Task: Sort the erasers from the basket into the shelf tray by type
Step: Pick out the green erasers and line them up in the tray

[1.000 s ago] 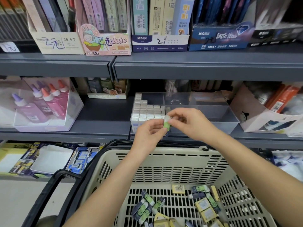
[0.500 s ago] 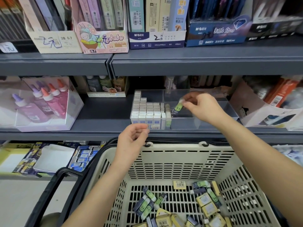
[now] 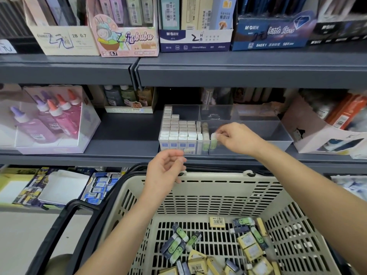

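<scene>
A clear divided shelf tray (image 3: 278,133) stands on the middle shelf. Its left compartment is packed with white erasers (image 3: 178,132) standing on end. Beside them stands a short row of green erasers (image 3: 205,135). My right hand (image 3: 236,138) reaches into the tray and pinches a green eraser (image 3: 213,140) upright next to that row. My left hand (image 3: 165,170) hovers over the rim of the beige basket (image 3: 218,189), fingers loosely curled, holding nothing. Several loose erasers (image 3: 218,249), green-faced and yellow-wrapped, lie on the basket floor.
A box of glue bottles (image 3: 49,120) stands at the left of the shelf, and an open carton (image 3: 321,133) at the right. Pencil-lead boxes (image 3: 123,34) line the upper shelf. The basket's black handle (image 3: 59,231) hangs at the left. Stationery packs (image 3: 99,187) lie on the lower shelf.
My right hand took the green eraser from both hands, carried it over the tray, then lowered it beside the green row. My left hand let go and dropped toward the basket rim.
</scene>
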